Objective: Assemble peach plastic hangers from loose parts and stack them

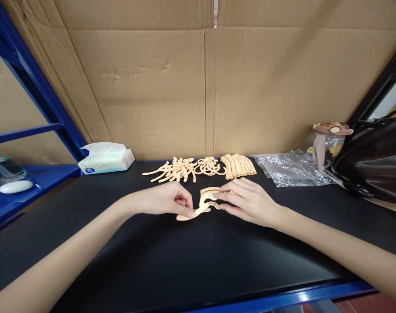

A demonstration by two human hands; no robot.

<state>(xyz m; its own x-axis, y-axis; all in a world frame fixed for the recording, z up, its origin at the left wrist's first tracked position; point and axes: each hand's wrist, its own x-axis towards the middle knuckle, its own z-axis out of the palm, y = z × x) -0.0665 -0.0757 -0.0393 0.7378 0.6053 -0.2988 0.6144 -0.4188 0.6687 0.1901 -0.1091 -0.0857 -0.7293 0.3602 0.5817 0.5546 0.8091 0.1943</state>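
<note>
Over the middle of the black table, my left hand [173, 201] pinches a flat, pale wood-coloured S-shaped piece [200, 209] between thumb and fingers. My right hand [250, 201] has its thumb and fingertips closed at the hooked end of this piece, where a small hole shows. A second hooked piece [213, 204] of the same colour lies partly behind the first, near my right thumb. Just beyond them, a curved grooved piece [208, 190] is partly covered by my right fingers.
Behind my hands lie a loose pile of curved strips [176, 169], a heap of small hooks [211, 165] and a row of curved pieces [238, 166]. A tissue pack [106, 161] stands left; plastic wrap [287, 169], a bottle [330, 145] and a dark bag [377, 161] are right.
</note>
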